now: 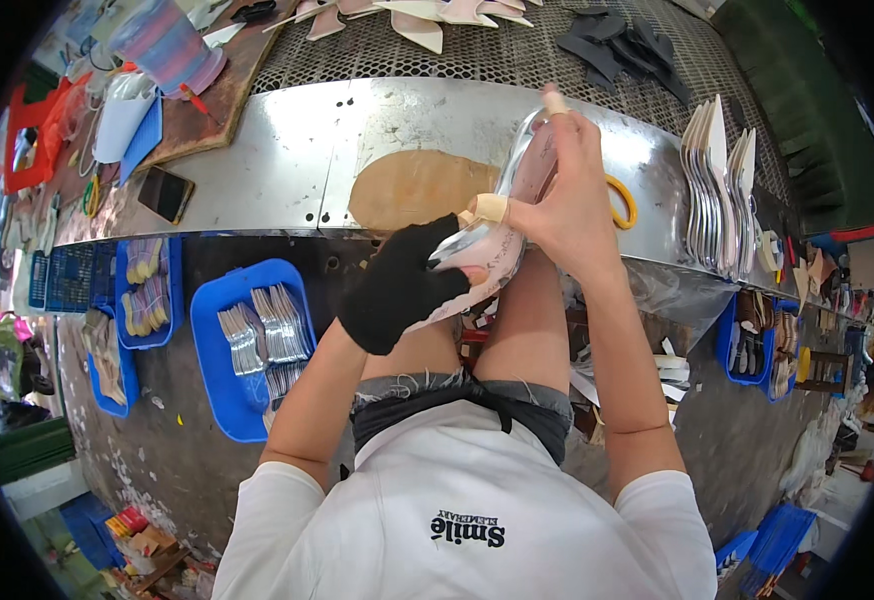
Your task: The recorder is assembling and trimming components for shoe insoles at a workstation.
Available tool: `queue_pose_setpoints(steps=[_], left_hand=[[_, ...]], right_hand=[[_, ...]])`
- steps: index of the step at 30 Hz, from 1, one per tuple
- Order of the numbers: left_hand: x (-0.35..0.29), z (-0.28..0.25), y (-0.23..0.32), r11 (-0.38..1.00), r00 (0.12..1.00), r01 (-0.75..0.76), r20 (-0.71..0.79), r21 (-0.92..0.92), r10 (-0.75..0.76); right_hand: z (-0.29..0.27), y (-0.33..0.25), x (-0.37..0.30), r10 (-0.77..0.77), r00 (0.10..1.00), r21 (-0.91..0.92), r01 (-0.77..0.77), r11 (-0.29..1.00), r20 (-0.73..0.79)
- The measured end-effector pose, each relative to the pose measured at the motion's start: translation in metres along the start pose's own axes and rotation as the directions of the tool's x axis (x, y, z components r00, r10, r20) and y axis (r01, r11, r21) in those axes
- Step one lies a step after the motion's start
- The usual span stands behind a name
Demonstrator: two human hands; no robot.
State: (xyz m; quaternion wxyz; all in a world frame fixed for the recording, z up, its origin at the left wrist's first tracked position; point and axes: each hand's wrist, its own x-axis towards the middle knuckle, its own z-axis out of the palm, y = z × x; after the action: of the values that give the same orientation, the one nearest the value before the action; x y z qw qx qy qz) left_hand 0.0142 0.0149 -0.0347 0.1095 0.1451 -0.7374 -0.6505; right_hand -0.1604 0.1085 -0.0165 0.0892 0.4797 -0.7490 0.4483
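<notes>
Above my lap, I hold a pale, shoe-sole-shaped piece (503, 262) with a shiny silvery edge, tilted with its far end up. My left hand (397, 285), in a black glove with bare fingertips, is closed around its near part. On the far part, my right hand (569, 205) grips with the thumb on one side and the fingers along the edge. Tan tape wraps the thumb and one fingertip of that hand. Behind the piece lies a brown sole-shaped patch (417, 188) on the metal bench edge (287, 150).
Stacked silvery sole pieces (707, 190) stand at the right, near a yellow ring handle (624, 203). Black pieces (627, 50) lie on the mesh conveyor (517, 60). A phone (166, 194) rests at the left. Blue baskets (219, 400) with bundled soles sit below the bench.
</notes>
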Motion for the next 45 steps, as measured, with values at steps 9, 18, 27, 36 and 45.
queue_pose_setpoints(steps=[9,18,27,36,45], left_hand=[[-0.011,-0.010,-0.002,0.996,0.995,0.086,0.059,-0.035,-0.083],[-0.016,-0.009,-0.010,0.990,0.997,0.076,-0.010,-0.123,-0.077],[-0.003,-0.012,-0.051,0.851,0.986,0.162,0.039,-0.500,-0.165],[0.022,0.021,-0.022,0.522,0.897,0.396,0.440,-0.755,-0.045],[-0.015,0.015,-0.090,0.595,0.904,0.416,0.384,-0.687,-0.188]], right_hand=[[-0.043,0.019,0.039,0.349,0.894,0.342,-0.433,0.834,0.279],[-0.037,0.024,0.032,0.197,0.892,0.499,-0.398,0.770,0.408],[-0.031,0.048,0.006,0.359,0.923,0.535,-0.376,0.756,0.142],[-0.078,0.046,-0.043,0.140,0.970,0.223,-0.184,0.957,0.197],[-0.210,0.156,-0.046,0.263,0.864,-0.620,-0.494,0.610,-0.430]])
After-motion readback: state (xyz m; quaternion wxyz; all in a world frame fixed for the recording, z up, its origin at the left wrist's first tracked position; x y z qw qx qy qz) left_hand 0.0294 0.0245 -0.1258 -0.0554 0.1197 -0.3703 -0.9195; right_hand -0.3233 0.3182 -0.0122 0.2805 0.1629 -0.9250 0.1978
